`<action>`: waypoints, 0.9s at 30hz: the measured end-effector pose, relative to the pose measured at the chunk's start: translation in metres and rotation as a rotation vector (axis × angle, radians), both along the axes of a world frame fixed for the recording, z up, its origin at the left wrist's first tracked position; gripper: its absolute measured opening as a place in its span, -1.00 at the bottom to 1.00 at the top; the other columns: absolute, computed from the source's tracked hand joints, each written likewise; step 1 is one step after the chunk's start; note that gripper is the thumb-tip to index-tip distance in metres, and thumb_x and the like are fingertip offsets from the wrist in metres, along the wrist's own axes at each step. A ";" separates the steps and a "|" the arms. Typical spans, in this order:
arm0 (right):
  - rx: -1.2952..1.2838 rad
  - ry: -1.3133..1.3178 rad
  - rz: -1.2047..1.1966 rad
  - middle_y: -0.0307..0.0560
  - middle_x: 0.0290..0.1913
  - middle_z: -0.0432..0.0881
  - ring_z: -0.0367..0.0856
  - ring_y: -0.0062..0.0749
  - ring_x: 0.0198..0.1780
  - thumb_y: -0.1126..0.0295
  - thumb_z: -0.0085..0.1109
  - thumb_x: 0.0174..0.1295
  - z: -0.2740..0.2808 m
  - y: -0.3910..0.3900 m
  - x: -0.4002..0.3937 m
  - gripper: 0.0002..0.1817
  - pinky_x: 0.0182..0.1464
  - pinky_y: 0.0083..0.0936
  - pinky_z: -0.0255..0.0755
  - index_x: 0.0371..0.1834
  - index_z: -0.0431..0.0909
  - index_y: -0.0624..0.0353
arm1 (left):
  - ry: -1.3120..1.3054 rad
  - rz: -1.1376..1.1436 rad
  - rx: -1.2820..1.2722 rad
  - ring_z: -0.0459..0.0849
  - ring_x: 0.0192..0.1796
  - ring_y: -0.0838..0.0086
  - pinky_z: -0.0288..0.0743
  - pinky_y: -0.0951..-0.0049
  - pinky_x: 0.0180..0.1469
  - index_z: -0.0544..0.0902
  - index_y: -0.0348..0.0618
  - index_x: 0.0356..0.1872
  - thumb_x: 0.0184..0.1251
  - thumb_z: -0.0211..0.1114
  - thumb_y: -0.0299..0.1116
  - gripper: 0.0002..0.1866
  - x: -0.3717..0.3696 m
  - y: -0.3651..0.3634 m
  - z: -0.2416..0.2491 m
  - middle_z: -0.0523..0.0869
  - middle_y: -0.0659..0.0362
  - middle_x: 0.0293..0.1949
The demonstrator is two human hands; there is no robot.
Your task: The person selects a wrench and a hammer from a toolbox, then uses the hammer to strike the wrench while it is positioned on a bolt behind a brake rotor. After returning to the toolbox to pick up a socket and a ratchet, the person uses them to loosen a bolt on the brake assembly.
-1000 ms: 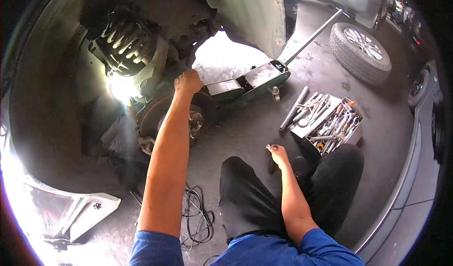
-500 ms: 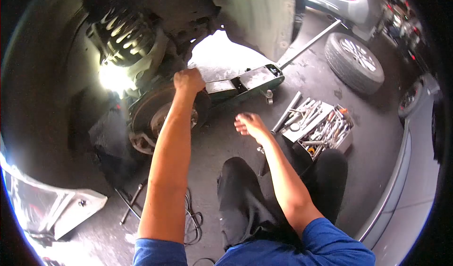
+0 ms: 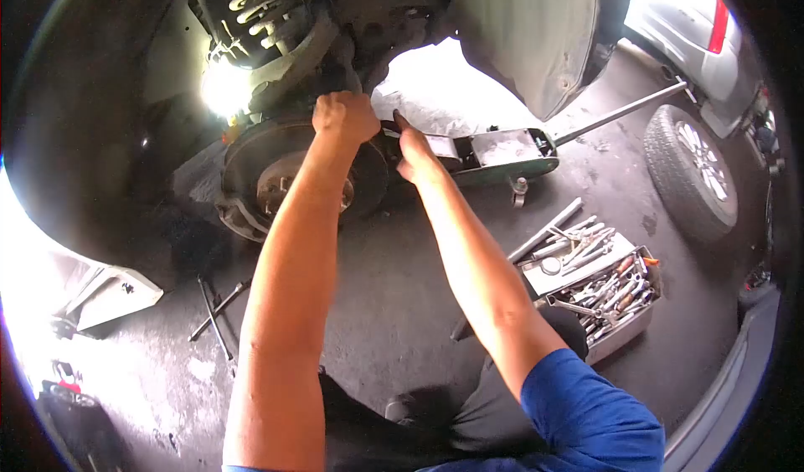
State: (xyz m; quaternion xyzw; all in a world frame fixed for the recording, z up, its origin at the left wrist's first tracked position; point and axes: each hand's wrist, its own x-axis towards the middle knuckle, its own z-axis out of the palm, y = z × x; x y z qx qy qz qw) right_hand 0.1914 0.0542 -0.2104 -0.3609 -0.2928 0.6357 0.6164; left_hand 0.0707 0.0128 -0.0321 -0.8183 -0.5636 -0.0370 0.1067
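Observation:
A rusty brake disc with its hub (image 3: 280, 183) sits under the raised car's wheel arch. At the disc's upper right edge my left hand (image 3: 345, 118) is closed in a fist; what it grips, if anything, is hidden. Just right of it, my right hand (image 3: 412, 147) reaches to the same area, beside the near end of the green floor jack (image 3: 507, 149). Its thumb points up, and its other fingers are mostly hidden behind the palm. Above the disc are a coil spring (image 3: 251, 7) and a bright work lamp (image 3: 226, 91).
A toolbox (image 3: 620, 325) full of wrenches stands at the right, a long metal bar (image 3: 544, 231) beside it. Farther right, a removed wheel (image 3: 691, 170) rests on the floor. A cross wrench (image 3: 219, 311) lies at the lower left. Another car (image 3: 687, 24) is behind.
My right hand has moved up and left from above the floor to beside my left hand. My left hand stays closed near the disc. The view has shifted, and my legs sit lower.

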 end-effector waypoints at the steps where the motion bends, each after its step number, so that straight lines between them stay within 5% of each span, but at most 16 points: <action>1: -0.010 0.089 0.020 0.21 0.59 0.24 0.21 0.04 0.58 -0.17 -0.01 0.49 -0.002 0.000 -0.007 -0.18 0.56 0.13 0.00 0.55 0.25 0.30 | 0.086 0.046 -0.060 0.73 0.21 0.07 0.57 0.10 0.27 0.74 -0.14 0.10 0.38 0.18 -0.05 -0.54 0.005 0.003 0.002 0.75 -0.10 0.13; 4: 0.068 0.362 0.127 0.18 0.30 0.60 0.60 -0.05 0.27 -0.04 0.06 0.50 0.004 -0.009 -0.017 -0.35 0.35 -0.03 0.41 0.32 0.50 0.38 | 0.063 0.048 0.005 0.76 0.15 0.04 0.58 0.14 0.23 0.82 -0.11 -0.05 0.24 0.28 -0.10 -0.60 0.009 0.000 0.000 0.81 -0.09 0.01; 7: 0.019 0.416 0.142 0.06 0.05 0.74 0.71 -0.15 0.01 0.08 0.07 0.52 0.017 -0.007 -0.020 -0.51 0.14 -0.16 0.56 0.13 0.62 0.35 | 0.128 -0.019 -0.031 0.73 0.13 0.00 0.55 0.08 0.22 0.79 -0.18 -0.05 0.35 0.25 0.11 -0.48 0.004 0.007 0.001 0.80 -0.10 -0.01; 12: 0.034 0.330 0.117 0.11 0.10 0.71 0.71 -0.12 0.05 0.16 0.04 0.52 0.044 -0.032 -0.018 -0.54 0.17 -0.12 0.55 0.20 0.59 0.34 | 0.211 0.073 -0.033 0.70 0.23 0.02 0.53 0.08 0.27 0.76 -0.16 0.03 0.38 0.21 0.16 -0.43 0.011 0.018 -0.007 0.76 -0.12 0.09; 16: 0.041 0.312 0.232 0.16 0.15 0.68 0.69 -0.08 0.11 0.21 -0.09 0.54 0.004 0.006 -0.023 -0.54 0.20 -0.11 0.54 0.26 0.53 0.36 | 0.151 0.048 -0.005 0.69 0.23 0.03 0.53 0.06 0.26 0.74 -0.16 0.05 0.36 0.24 0.18 -0.41 0.004 0.033 -0.018 0.76 -0.12 0.09; 19: 0.005 0.396 0.267 0.04 -0.01 0.75 0.76 -0.23 -0.02 0.14 0.18 0.41 0.011 -0.006 -0.013 -0.61 0.09 -0.21 0.66 0.07 0.64 0.25 | 0.078 -0.104 -0.098 0.69 0.24 0.03 0.51 0.03 0.28 0.72 -0.16 0.09 0.34 0.27 0.19 -0.39 -0.013 0.038 -0.010 0.76 -0.12 0.09; 27: 0.000 0.445 0.208 0.09 -0.03 0.77 0.77 -0.15 -0.05 0.16 0.21 0.38 0.007 0.000 -0.024 -0.62 0.10 -0.12 0.66 0.02 0.66 0.28 | 0.272 0.146 0.000 0.68 0.24 0.00 0.51 0.01 0.28 0.70 -0.15 0.09 0.40 0.25 0.12 -0.46 0.013 0.038 -0.018 0.75 -0.14 0.10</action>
